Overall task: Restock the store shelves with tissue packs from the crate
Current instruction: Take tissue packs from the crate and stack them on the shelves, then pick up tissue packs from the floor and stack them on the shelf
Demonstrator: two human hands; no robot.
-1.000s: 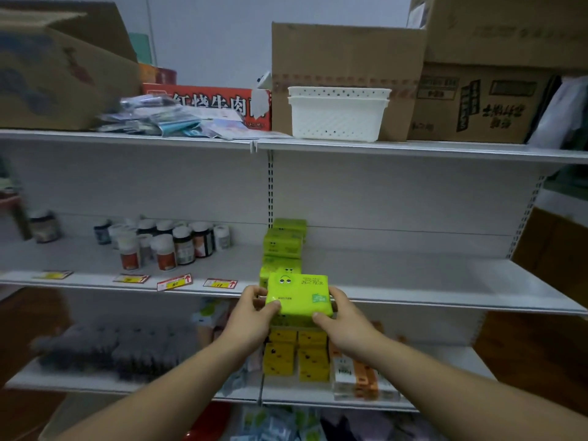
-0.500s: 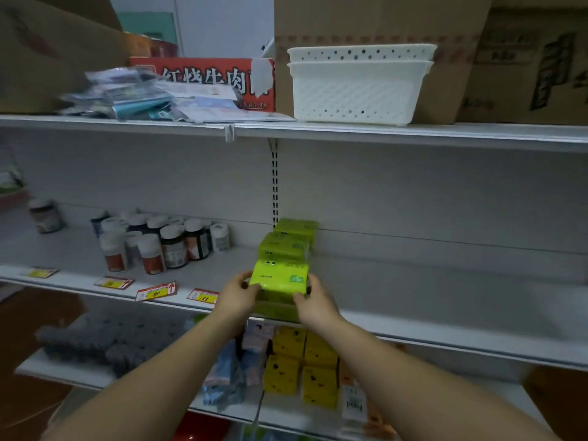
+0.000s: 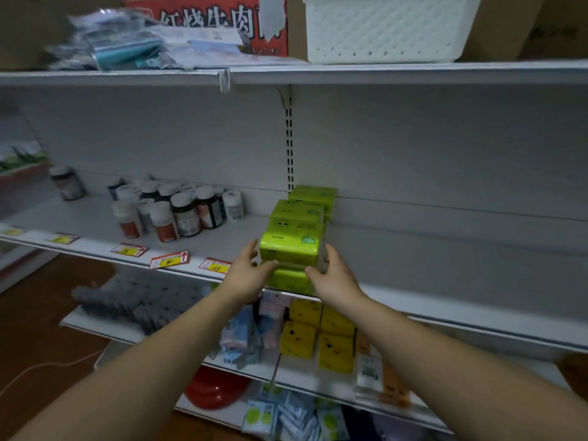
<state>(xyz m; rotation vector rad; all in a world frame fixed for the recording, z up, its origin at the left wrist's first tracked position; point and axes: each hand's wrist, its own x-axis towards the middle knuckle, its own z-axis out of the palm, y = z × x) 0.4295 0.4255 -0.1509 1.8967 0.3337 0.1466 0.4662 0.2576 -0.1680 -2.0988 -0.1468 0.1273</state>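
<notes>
I see both hands up at the mid shelf (image 3: 429, 268). L hand (image 3: 246, 275) & R hand (image 3: 334, 278) hold one green tissue pack (image 3: 291, 246) between them. The L fingers lie up its left side and the thumb hooks round the low front edge. The R hand does the same on the other side: fingers up the side, thumb tucked at the front. So each hand grips the pack, one per side.

The pack sits on top of a second green pack (image 3: 288, 280), right at the front lip of the shelf. I can't tell if all its weight is down on that one. Behind it, more green packs (image 3: 313, 194) run in a line to the back wall.

Same shelf, off to the L side: a bunch of little bottles (image 3: 178, 214) w/ white caps, well apart from the packs. Price tags (image 3: 170, 259) stick on the front edge; one is just beside the L hand. One shelf down, yellow packs (image 3: 321, 338) stand under the R arm. Up top is a white basket (image 3: 381, 27) w/ holes, next to a red box (image 3: 216, 20) w/ big letters. Way low is a red bowl (image 3: 213, 389).
</notes>
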